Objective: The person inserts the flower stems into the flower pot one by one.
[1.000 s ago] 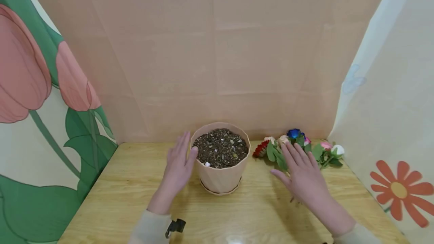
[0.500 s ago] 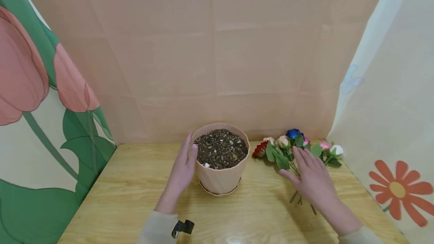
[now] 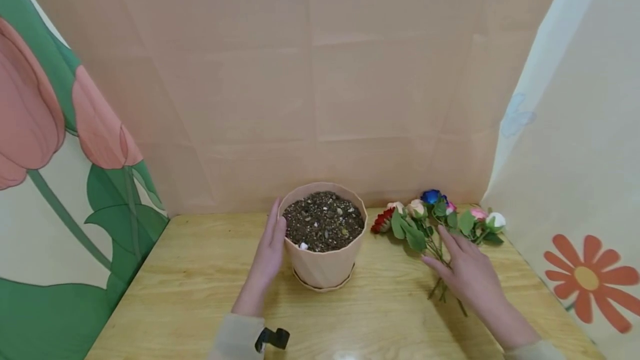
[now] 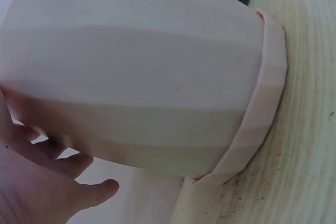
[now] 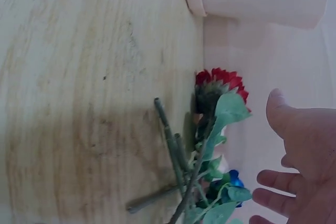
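Observation:
A pale pink flower pot [image 3: 324, 266] full of dark soil [image 3: 325, 221] stands on a matching saucer [image 3: 325, 288]. My left hand [image 3: 268, 253] lies against the pot's left side near the rim, its fingers fairly straight. In the left wrist view those fingers are partly hidden by the pot wall. Over the stems [image 5: 169, 142] of a bunch of artificial flowers [image 3: 414, 232] hovers my right hand [image 3: 472, 278], fingers extended and holding nothing. The bunch has a red bloom [image 3: 383, 220], a blue rose [image 3: 432, 197], a white bloom [image 3: 495, 220], and pink ones among green leaves.
The wooden table [image 3: 200, 271] reaches a pink backdrop [image 3: 250, 99]. Panels with printed flowers [image 3: 585, 279] flank both sides. Soil crumbs [image 4: 247, 182] lie by the saucer. A black strap piece [image 3: 272, 339] shows at the left cuff.
My left hand has shifted right and come up against the pot. My right hand has drawn back and to the right, uncovering more of the blooms. Pot and flowers stay in place.

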The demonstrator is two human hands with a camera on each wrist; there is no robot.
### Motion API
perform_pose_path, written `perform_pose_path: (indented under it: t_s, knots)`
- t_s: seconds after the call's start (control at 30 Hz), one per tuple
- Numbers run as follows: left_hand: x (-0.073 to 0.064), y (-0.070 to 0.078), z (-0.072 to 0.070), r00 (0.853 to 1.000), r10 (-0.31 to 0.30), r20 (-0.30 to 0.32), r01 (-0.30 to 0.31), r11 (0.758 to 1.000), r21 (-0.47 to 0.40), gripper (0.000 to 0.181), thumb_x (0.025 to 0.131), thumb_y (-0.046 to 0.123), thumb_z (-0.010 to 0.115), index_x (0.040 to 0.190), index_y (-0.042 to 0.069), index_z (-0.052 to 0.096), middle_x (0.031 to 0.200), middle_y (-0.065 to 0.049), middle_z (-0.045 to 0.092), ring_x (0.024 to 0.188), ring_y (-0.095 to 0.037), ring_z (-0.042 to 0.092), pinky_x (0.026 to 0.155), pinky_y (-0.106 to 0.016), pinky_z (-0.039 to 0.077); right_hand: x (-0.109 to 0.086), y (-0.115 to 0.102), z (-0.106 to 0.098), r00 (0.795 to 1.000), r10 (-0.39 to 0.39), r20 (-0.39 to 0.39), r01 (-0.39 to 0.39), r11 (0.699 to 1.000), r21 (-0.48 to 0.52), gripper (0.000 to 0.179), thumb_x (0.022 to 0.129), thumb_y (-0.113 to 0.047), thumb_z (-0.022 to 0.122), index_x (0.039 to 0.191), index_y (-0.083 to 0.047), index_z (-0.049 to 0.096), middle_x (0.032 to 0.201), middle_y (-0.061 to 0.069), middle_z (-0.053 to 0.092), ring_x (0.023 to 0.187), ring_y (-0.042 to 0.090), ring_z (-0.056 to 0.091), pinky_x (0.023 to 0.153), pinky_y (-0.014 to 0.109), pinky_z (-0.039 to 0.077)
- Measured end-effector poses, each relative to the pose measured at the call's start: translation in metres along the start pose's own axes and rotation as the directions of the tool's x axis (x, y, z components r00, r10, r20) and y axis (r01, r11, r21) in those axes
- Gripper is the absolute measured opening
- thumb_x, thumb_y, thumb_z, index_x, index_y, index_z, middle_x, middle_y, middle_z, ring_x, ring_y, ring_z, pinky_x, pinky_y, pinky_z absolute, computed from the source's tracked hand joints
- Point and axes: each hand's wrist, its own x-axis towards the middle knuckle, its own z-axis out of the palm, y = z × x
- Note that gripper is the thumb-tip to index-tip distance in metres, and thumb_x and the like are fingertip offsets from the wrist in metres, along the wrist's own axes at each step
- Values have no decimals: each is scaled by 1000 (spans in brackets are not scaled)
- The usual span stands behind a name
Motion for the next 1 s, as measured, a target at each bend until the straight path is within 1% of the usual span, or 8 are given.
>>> perform_pose_path:
  t_s: [0.03,0.13,0.23,0.33,0.5,0.73,0.87,1.0]
  knots:
    - [0,-1,0,1000,1,0,-1,1000,-9,59,122,47,28,178,39,15,184,2,14,167,-37,18,132,-67,13,0,1,1,1000,2,-1,-2,1000,4,94,104,-54,74,168,4,37,146,43,54,130,67,52,106,83,41]
    - [0,-5,1,1000,26,3,-26,999,-38,58,122,45,26,179,36,15,184,1,12,168,-36,13,132,-68,10,-1,5,4,1000,-5,-17,5,1000,10,90,102,-50,79,163,7,45,138,40,61,122,64,59,99,81,47]
    - [1,-7,2,1000,28,-6,-29,998,-59,58,122,45,26,179,35,16,184,2,12,168,-35,12,132,-67,9,0,9,7,999,-19,-37,19,1000,7,87,100,-47,82,158,9,51,128,35,67,109,57,66,91,76,53]
    - [1,-7,4,999,35,-22,-36,997,-70,58,122,43,26,179,32,18,184,0,14,168,-35,12,132,-68,8,0,13,10,998,-29,-52,30,999,16,82,99,-45,84,153,10,56,121,31,70,102,52,68,86,72,56]
    - [2,-8,5,999,41,-32,-43,996,-74,59,122,43,27,179,29,19,184,0,15,168,-35,12,132,-67,8,1,19,15,999,-16,-32,17,999,28,74,99,-41,85,147,10,62,127,36,69,110,58,67,91,75,55]
    - [3,-9,5,999,27,-19,-29,996,-83,58,122,44,27,179,33,19,184,1,15,168,-34,12,132,-68,8,4,27,22,999,25,40,-27,998,51,67,102,-43,81,145,5,67,140,42,62,126,67,58,100,81,47]
    - [3,-9,5,1000,27,-13,-28,996,-83,58,122,44,27,178,34,19,184,0,16,168,-35,13,132,-68,9,5,30,26,998,38,54,-42,997,61,65,102,-42,81,146,4,67,142,42,60,127,67,57,101,81,47]
    - [2,-9,3,1000,18,-7,-18,996,-88,57,122,45,28,178,37,20,184,1,16,168,-36,13,132,-69,9,7,32,30,997,47,55,-51,996,72,66,101,-42,82,145,5,67,135,38,66,120,64,62,96,79,51]
